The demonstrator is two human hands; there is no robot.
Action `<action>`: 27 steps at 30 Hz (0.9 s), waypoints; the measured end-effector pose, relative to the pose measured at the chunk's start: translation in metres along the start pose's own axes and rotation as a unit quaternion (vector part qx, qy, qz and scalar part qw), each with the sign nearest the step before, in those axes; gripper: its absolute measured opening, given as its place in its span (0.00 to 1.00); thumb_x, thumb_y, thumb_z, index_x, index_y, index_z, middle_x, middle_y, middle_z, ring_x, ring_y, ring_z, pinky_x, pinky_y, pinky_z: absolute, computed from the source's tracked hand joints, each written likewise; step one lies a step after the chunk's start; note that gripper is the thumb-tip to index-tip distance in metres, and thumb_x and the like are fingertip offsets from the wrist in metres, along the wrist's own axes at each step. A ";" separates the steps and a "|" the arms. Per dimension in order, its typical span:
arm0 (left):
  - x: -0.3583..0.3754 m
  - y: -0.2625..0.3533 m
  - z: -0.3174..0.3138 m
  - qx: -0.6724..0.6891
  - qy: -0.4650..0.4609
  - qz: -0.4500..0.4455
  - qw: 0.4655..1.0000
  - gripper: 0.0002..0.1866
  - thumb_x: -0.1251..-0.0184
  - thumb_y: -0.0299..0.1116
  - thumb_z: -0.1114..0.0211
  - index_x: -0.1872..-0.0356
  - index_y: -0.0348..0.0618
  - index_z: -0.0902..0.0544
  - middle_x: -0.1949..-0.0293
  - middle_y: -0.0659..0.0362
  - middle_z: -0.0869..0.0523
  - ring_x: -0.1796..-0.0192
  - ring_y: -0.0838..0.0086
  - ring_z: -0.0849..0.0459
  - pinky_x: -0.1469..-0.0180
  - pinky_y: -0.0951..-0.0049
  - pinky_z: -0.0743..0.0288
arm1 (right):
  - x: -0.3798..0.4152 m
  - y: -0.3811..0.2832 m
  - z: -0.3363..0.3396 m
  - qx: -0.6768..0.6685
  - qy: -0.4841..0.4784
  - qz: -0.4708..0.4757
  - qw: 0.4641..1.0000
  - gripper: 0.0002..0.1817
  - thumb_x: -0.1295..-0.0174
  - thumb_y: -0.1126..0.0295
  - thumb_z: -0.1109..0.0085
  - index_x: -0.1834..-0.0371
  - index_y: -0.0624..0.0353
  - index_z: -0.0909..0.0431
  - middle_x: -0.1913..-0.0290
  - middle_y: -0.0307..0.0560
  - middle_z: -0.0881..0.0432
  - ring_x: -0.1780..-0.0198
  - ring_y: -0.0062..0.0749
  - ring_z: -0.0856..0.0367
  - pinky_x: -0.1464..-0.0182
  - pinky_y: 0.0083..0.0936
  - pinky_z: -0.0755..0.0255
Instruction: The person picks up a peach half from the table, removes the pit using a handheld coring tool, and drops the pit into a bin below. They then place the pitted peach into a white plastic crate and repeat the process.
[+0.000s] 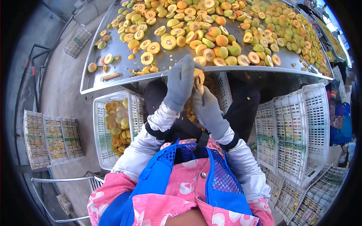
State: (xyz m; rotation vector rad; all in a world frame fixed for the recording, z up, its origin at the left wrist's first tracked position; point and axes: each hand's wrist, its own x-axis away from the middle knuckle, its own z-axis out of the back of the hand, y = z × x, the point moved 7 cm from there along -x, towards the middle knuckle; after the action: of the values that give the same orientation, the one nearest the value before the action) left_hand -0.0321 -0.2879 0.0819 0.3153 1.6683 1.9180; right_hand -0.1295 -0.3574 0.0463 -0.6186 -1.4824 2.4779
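My left hand, in a grey glove, is closed on an apricot half just off the front edge of the metal table. The cut face of the fruit shows a dark hollow. My right hand, gloved in grey too, is right below it with fingers pinched against the fruit's lower end. Whatever those fingers hold is hidden. Many whole and halved apricots lie heaped on the table in front of me.
A white crate with apricots stands left of my legs; stacked white crates are at right. More crates stand far left, near a metal frame. A brown stick-like piece lies near the table's left corner.
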 end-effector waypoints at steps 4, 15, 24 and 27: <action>0.007 0.031 0.007 -0.075 0.116 -0.175 0.975 0.26 0.20 0.43 0.62 0.61 0.32 0.19 0.62 0.50 0.15 0.60 0.66 0.18 0.52 0.70 0.26 | 0.003 -0.003 -0.021 -0.272 -0.068 -0.252 0.926 0.14 0.26 0.61 0.51 0.55 0.64 0.30 0.75 0.58 0.22 0.73 0.54 0.20 0.70 0.39 0.28; 0.004 0.027 0.007 -0.091 0.033 -0.087 0.992 0.19 0.23 0.35 0.58 0.58 0.32 0.21 0.63 0.50 0.16 0.60 0.69 0.18 0.51 0.71 0.26 | 0.010 0.018 -0.026 -0.242 -0.088 -0.209 0.943 0.19 0.26 0.56 0.50 0.56 0.64 0.29 0.77 0.48 0.26 0.76 0.28 0.26 0.70 0.35 0.29; 0.011 -0.011 -0.001 0.222 0.052 0.003 0.974 0.16 0.29 0.30 0.41 0.44 0.36 0.21 0.61 0.59 0.15 0.58 0.79 0.19 0.53 0.79 0.24 | 0.010 -0.003 -0.023 -0.327 -0.137 -0.284 0.891 0.19 0.26 0.50 0.56 0.62 0.56 0.30 0.80 0.34 0.32 0.85 0.17 0.36 0.88 0.20 0.37; 0.011 -0.025 0.001 0.119 0.104 0.046 0.986 0.13 0.31 0.36 0.36 0.54 0.36 0.16 0.67 0.61 0.14 0.64 0.81 0.18 0.59 0.80 0.24 | 0.017 0.002 -0.026 -0.314 -0.204 -0.395 0.839 0.23 0.26 0.46 0.58 0.65 0.55 0.32 0.82 0.34 0.33 0.87 0.20 0.38 0.87 0.23 0.36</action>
State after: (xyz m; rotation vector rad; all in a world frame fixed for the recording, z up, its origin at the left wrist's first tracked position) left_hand -0.0339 -0.2793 0.0555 0.2976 2.0604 1.8716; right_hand -0.1333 -0.3321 0.0292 0.4474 -2.1424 1.5008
